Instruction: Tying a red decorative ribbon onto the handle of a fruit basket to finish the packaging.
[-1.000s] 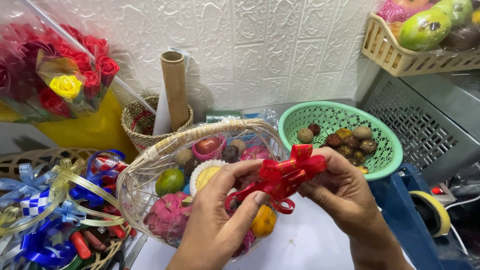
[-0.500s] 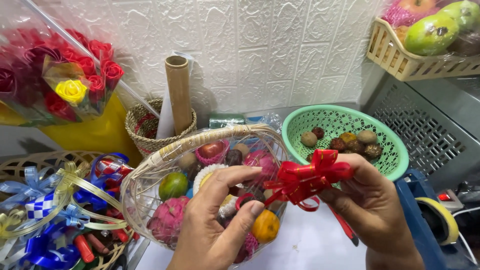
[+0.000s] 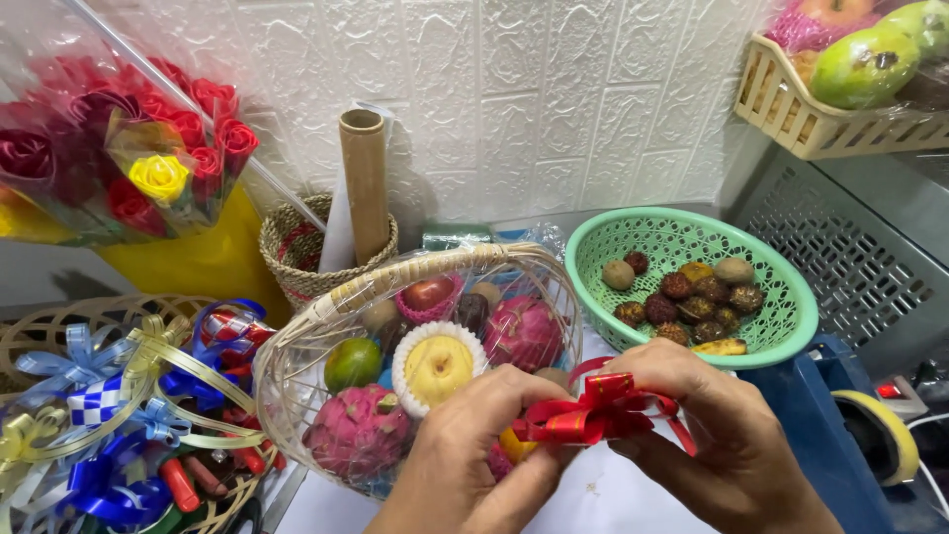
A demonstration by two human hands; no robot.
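Both hands pinch a red ribbon bow (image 3: 591, 413) over the wicker fruit basket (image 3: 326, 307). The left hand (image 3: 474, 455) and the right hand (image 3: 722, 435) each close their fingers on it.

left hand (image 3: 474, 450): enters from bottom centre, back toward camera, fingers curled, fingertips pinched shut | right hand (image 3: 722, 435): enters from bottom right, back up, knuckles raised, thumb and forefinger pinched shut | spacing: fingertips of both hands nearly meet at centre | wrists: bare, forearms cut off by lower edge
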